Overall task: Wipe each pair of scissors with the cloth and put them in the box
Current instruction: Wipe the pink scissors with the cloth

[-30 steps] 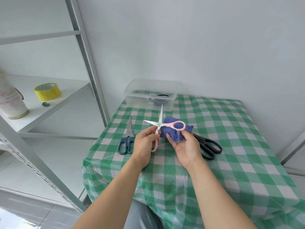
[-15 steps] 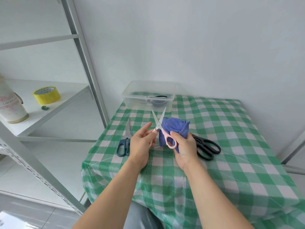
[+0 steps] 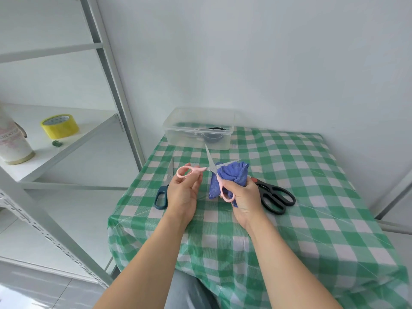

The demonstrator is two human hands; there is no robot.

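Pink-handled scissors (image 3: pixel 210 167) are spread wide open above the table. My left hand (image 3: pixel 184 189) holds one pink handle loop out to the left. My right hand (image 3: pixel 243 194) grips the other pink handle together with a bunched blue cloth (image 3: pixel 231 175) that covers one blade. The other blade points up toward the clear plastic box (image 3: pixel 198 128) at the back of the table, which has a dark pair of scissors inside. Blue-handled scissors (image 3: pixel 163 190) lie left of my hands. Black-handled scissors (image 3: pixel 275 197) lie to the right, partly behind my right hand.
The table wears a green-and-white checked cloth (image 3: pixel 301 197) and stands against a white wall. A white metal shelf unit (image 3: pixel 66 141) to the left carries a yellow tape roll (image 3: pixel 59 126) and a white container (image 3: pixel 11 143).
The pink scissors have opened much wider: my left hand now holds one handle loop out to the left, while my right hand keeps the other handle and the cloth.
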